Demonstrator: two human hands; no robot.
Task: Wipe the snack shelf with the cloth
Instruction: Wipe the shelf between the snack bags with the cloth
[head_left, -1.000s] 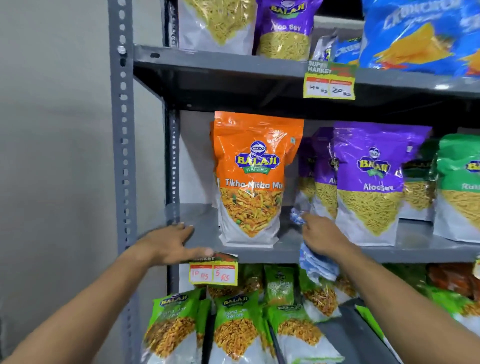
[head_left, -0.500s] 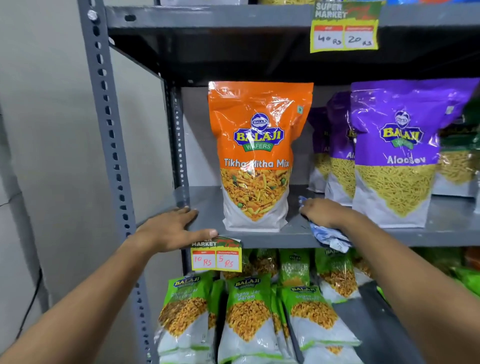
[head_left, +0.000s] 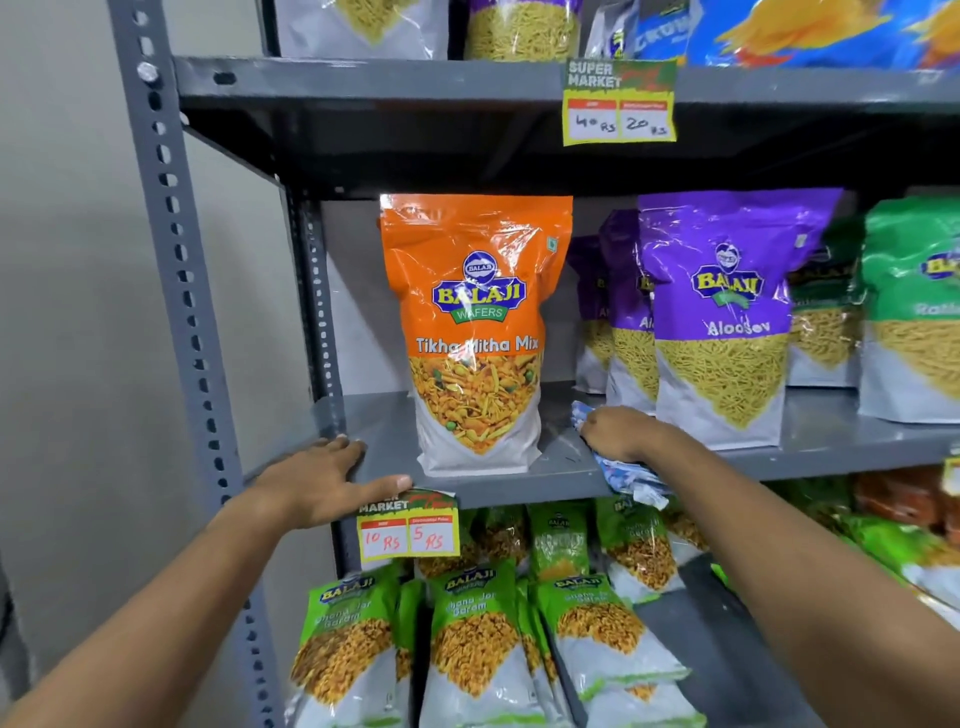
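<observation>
Presently the cloth (head_left: 621, 470), soft, light and bunched, lies on the shelf (head_left: 831, 441) front edge, gripped from above by the right hand (head_left: 621, 434); best held bunched. Left hand (head_left: 322, 480) rests flat, fingers straight, on the shelf corner. Orange bag (head_left: 475, 332) and purple bag (head_left: 724, 317) flank the gap, likely limiting strokes.

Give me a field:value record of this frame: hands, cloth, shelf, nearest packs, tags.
left hand: left hand lies flat on the shelf's front edge, fingers straight, holding nothing
right hand: right hand presses the cloth onto the shelf
cloth: blue-and-white cloth, bunched, partly hanging over the front edge
shelf: grey metal middle shelf
left of cloth: orange pack, upright
right of cloth: purple pack, upright
tags: price tag below left hand reads 10 and 5 Rs; upper tag reads 40 and 20 Rs
</observation>
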